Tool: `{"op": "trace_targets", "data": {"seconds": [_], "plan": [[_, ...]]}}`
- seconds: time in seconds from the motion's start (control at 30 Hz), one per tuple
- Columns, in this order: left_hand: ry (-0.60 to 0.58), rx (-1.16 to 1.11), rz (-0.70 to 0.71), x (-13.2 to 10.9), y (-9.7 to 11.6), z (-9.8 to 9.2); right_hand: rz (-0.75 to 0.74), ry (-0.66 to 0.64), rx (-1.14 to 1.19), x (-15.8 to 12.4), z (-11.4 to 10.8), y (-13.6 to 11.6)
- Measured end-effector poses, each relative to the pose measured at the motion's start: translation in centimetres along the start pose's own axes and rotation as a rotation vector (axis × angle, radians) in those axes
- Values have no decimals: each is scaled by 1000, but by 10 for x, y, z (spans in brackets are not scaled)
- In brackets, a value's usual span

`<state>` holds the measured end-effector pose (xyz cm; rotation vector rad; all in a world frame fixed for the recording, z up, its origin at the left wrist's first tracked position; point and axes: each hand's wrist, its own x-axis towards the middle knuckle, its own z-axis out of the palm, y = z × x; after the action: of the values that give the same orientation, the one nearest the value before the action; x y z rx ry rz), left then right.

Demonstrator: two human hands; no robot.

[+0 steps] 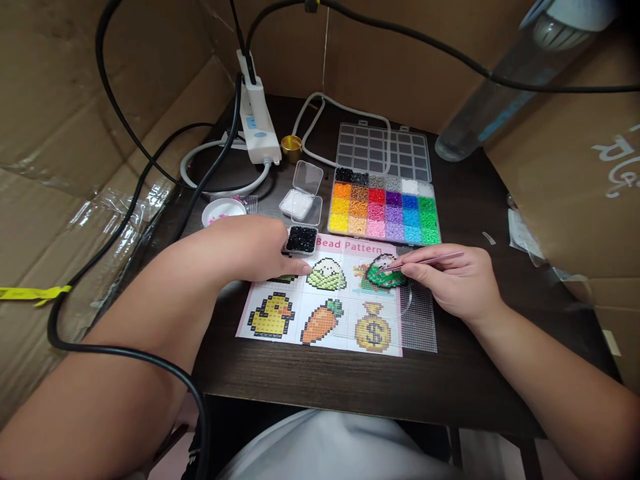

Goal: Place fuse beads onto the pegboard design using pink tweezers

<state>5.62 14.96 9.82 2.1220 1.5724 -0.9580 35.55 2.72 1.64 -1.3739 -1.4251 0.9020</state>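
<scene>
My left hand (267, 250) rests at the left of the printed bead pattern sheet (323, 301), its thumb stretched out flat on the paper. The other fingers are largely out of sight. Right beside this hand is a small clear box of black beads (301, 239). In my right hand (460, 277) is a pair of pink tweezers (433, 261), gripped between thumb and fingers. Their tips reach a bead piece in green, white and black (385, 272), over the sheet's upper right picture. A clear pegboard (424, 337) sticks out from under the sheet's right side.
Behind the sheet stands an open sectioned case of coloured beads (383, 207). A box of white beads (298, 203), a white dish with pink beads (224, 210) and a gold cup (291, 148) are left of it. Black cables (135, 353) cross my left arm near a power strip (260, 123).
</scene>
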Motion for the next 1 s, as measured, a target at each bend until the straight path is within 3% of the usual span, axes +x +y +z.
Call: {"op": "trace_targets", "data": {"seconds": [0.77, 1.0], "plan": [[20, -17, 16, 0, -1, 1, 14, 28, -41, -1, 4, -7], [18, -7, 15, -1, -2, 3, -22, 22, -84, -7, 0, 3]]}}
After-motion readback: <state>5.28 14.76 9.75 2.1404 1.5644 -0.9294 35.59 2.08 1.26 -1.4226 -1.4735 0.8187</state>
